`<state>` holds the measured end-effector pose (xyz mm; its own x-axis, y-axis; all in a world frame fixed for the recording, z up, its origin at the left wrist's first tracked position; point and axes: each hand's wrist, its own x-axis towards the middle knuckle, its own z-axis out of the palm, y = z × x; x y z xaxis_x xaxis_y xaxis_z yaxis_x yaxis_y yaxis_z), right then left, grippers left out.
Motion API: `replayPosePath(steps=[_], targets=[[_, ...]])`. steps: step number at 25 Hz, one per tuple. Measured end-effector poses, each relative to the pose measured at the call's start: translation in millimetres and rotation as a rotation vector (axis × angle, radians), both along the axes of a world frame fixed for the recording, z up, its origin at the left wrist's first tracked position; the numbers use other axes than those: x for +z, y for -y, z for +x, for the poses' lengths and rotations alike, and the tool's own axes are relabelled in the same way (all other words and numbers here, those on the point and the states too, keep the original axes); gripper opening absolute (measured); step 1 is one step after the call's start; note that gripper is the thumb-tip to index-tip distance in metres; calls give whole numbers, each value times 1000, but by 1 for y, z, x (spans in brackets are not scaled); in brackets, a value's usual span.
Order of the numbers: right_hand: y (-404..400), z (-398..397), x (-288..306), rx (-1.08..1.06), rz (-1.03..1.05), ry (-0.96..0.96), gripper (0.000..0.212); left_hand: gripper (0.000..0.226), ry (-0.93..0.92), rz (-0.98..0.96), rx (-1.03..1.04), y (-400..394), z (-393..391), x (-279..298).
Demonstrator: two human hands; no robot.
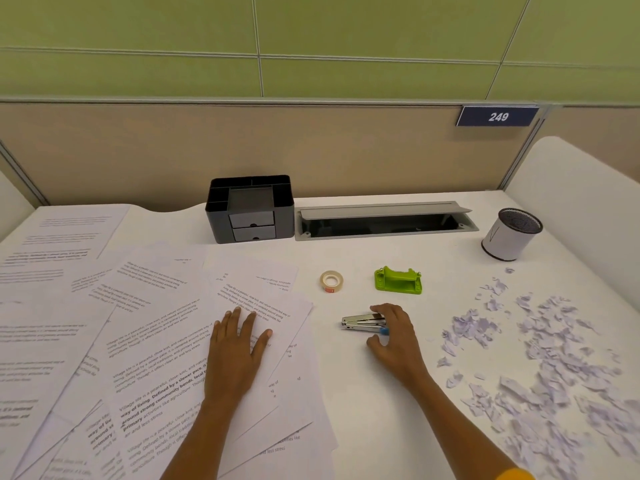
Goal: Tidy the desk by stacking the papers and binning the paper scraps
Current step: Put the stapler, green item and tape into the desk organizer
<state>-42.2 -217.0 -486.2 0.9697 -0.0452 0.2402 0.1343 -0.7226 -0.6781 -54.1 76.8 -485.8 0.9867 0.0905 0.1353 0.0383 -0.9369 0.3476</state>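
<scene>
Several printed sheets of paper [145,341] lie spread and overlapping across the left half of the white desk [349,403]. My left hand [239,344] rests flat on the top sheet with fingers straight. Right of the papers, my right hand [393,332] curls around the rear of a small silver stapler [362,322] lying on the desk. A wide scatter of torn paper scraps [540,358] covers the right side of the desk. A white cylindrical bin with a black mesh rim [512,233] stands upright at the back right.
A black desk organiser with two drawers [250,209] stands at the back centre beside an open grey cable tray [384,221]. A roll of tape [331,281] and a green hole punch [398,280] sit beyond my right hand. A beige partition closes the back.
</scene>
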Motion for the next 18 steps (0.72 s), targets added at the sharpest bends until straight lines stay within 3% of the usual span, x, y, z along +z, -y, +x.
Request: replayPosePath(steps=[5, 13, 18], targets=[[0, 4, 14, -9, 61, -100, 41, 90, -4, -3, -6, 0, -1, 0], [-17, 13, 51, -101, 372, -151, 48, 78, -129, 124, -10, 0, 3, 13], [-47, 31, 81, -68, 414, -138, 53, 80, -49, 185, -54, -22, 25, 17]])
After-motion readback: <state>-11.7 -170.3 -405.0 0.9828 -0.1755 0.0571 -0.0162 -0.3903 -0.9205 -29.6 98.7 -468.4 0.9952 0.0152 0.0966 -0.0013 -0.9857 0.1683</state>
